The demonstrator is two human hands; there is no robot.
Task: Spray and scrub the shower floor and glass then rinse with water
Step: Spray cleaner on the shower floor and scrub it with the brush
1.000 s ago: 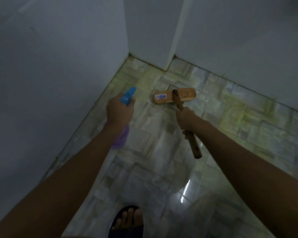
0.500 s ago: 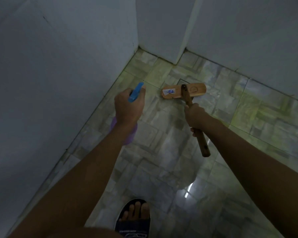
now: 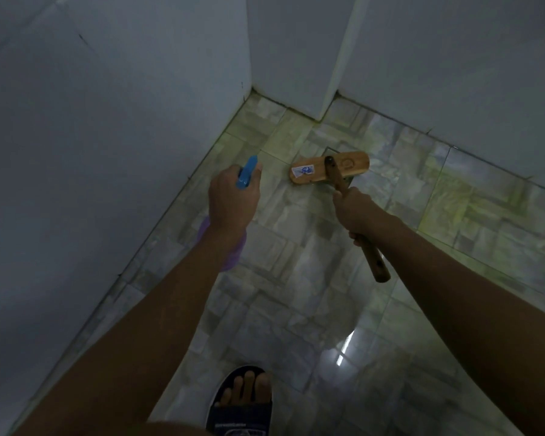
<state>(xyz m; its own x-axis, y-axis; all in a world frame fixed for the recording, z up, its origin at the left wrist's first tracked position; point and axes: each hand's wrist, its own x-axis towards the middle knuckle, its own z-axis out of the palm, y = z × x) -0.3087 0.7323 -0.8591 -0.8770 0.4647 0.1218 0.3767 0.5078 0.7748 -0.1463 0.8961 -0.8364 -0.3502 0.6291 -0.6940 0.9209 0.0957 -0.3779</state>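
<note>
My left hand (image 3: 230, 201) grips a spray bottle (image 3: 247, 173) with a blue nozzle and a purple body that shows under my wrist; the nozzle points toward the floor corner by the left wall. My right hand (image 3: 354, 212) holds the wooden handle of a scrub brush (image 3: 329, 167). The brush's wooden head, with a small sticker on top, lies flat on the tiled shower floor (image 3: 296, 278), partly over a floor drain (image 3: 334, 151). The handle's free end sticks out behind my hand.
Plain white walls close in on the left (image 3: 107, 152) and at the back (image 3: 453, 73), with a projecting wall corner (image 3: 324, 89) between them. My foot in a dark sandal (image 3: 243, 401) stands at the bottom. The wet floor reflects a light at the lower right.
The view has shifted, so the hands and brush sit slightly differently in the frame. The brush head stays over the drain, and both hands keep their hold.
</note>
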